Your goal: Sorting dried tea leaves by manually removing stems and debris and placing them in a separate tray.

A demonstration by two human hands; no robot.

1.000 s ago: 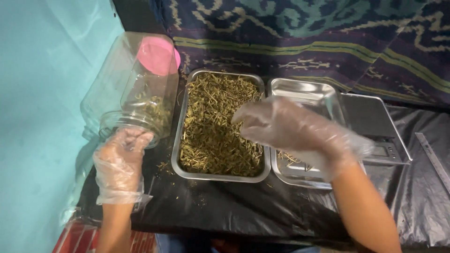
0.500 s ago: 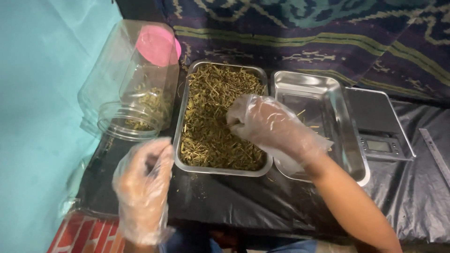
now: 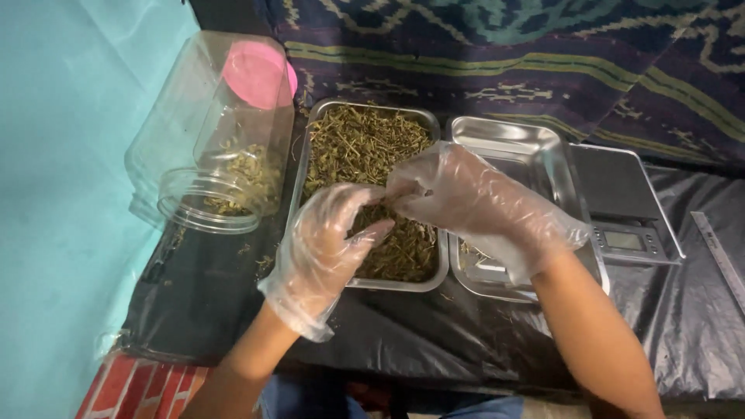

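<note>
Both my hands wear loose clear plastic gloves and meet over a steel tray [image 3: 365,284] heaped with dried green-brown herb stems [image 3: 365,143]. My right hand [image 3: 475,203] reaches in from the right, its fingertips pinched on a few stems above the tray's middle. My left hand [image 3: 327,242] hovers over the tray's near left part, fingers curled and apart from the thumb, with the herbs just under them. The two sets of fingertips almost touch.
A clear plastic jar [image 3: 208,159] lies on its side left of the tray, mouth towards me, with a pink end and some herbs inside. A second, nearly bare steel tray [image 3: 514,141] sits on the right beside a digital scale [image 3: 621,203]. Black plastic sheet [image 3: 434,341] covers the table; a ruler [image 3: 718,250] lies far right.
My left hand left the jar's mouth, dropped towards me, then came up over the herb tray. My right hand moved left from the second tray to the herb tray.
</note>
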